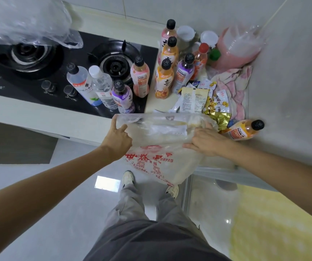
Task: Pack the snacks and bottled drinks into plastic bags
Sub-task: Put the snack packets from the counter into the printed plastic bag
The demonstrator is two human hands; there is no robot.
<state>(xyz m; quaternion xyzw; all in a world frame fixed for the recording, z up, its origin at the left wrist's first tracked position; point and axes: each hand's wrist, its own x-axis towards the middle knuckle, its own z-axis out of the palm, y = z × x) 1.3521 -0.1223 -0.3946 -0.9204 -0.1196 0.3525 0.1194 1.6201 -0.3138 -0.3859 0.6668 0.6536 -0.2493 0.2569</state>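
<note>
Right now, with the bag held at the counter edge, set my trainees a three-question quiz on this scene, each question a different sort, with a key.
1. True or false: the orange bottle nearest the right hand stands upright.
2. Which hands hold the plastic bag? A) left only B) right only C) both
3. Fill in: the bottle with the white cap stands on the ____.

Key:
1. False; it lies on its side by the wall.
2. C; the left hand and the right hand each grip the bag's upper edge.
3. Stove; it stands on the black glass top with other bottles.
</note>
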